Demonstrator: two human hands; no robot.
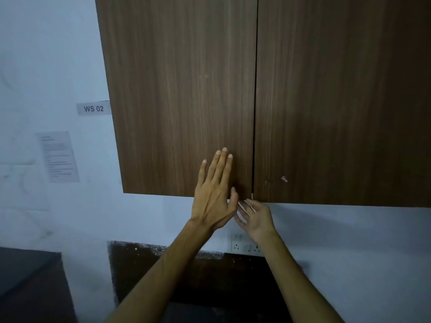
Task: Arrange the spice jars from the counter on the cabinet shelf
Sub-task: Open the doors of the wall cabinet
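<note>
Left hand [215, 194] is lying flat against the left cabinet door [182, 101], fingers straight and slightly fanned, gripping nothing. Right hand [255, 220] is curling loosely just under the seam, fingertips reaching for the bottom edge where the right cabinet door [338, 101] meets it, also holding nothing. Both doors are sitting shut, so this looks like the opening step. Next move, I'd say: hooking a door's lower edge and swinging it out. Spice jars, counter and shelf aren't showing anywhere in view.
</note>
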